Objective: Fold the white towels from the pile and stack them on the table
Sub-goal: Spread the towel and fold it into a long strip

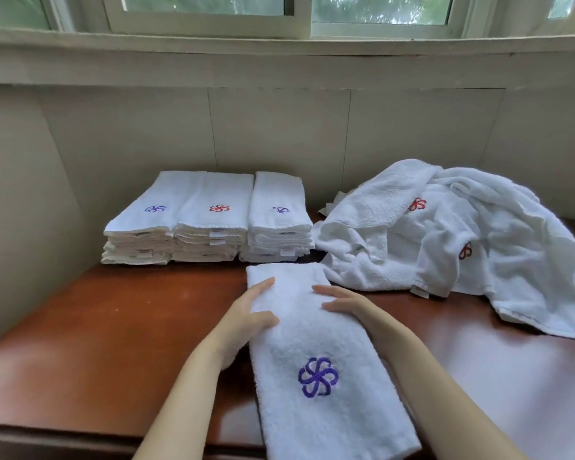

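Observation:
A white towel (316, 346) with a purple pinwheel emblem lies folded into a long strip on the brown table (90, 333), its near end hanging over the front edge. My left hand (246, 313) rests on its left edge, fingers straight and thumb on top. My right hand (342, 300) lies flat on the towel's upper right part. Three stacks of folded towels (210, 220) stand side by side at the back. A loose pile of unfolded white towels (452, 234) sits at the right.
A pale panelled wall (279, 127) rises directly behind the stacks, with a window sill above it. The wall also closes off the table's left side. The table's front edge (63, 433) runs along the bottom of the view.

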